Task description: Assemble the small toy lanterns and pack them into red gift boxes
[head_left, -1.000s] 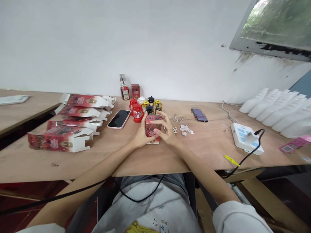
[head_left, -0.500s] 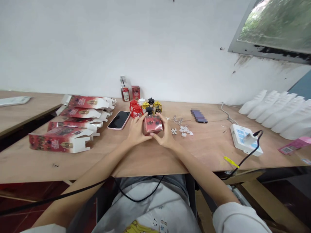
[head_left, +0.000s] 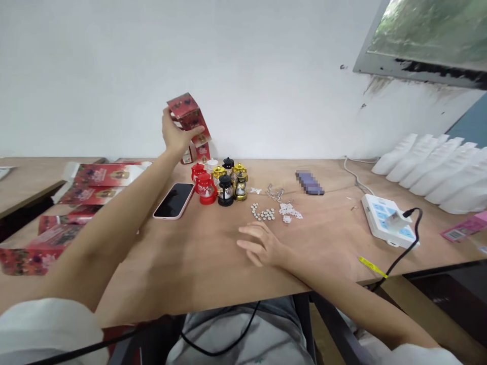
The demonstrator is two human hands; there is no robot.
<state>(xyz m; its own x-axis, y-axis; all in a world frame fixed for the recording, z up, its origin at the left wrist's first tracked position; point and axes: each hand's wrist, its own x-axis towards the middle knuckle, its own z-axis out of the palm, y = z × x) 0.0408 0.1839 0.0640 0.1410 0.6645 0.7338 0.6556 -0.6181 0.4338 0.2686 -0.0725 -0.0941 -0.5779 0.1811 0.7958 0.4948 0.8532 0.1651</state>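
High at the back left, my left hand (head_left: 175,133) is closed around a red printed cardboard box (head_left: 190,115), which is tilted in front of the wall. My right hand (head_left: 262,245) rests low over the table with fingers apart and holds nothing. Just beyond its fingertips lie several small round silver button cells (head_left: 266,213). White small tags (head_left: 289,212) and thin metal chains (head_left: 275,193) lie next to them. Left of these stands a group of miniature lanterns in red (head_left: 206,189), black (head_left: 225,191), gold (head_left: 240,186) and white.
Flattened red boxes (head_left: 99,176) lie at the left, partly behind my left arm. A phone (head_left: 174,201) lies near the lanterns, a second, blurred one (head_left: 310,182) at the back. At right are a power strip (head_left: 388,223), its black cable, a yellow strip (head_left: 373,266) and white bottle-like shapes (head_left: 429,167).
The red box has gone from between both hands up to the back left in my left hand. My right hand has let go of it and opened. The view has shifted slightly.
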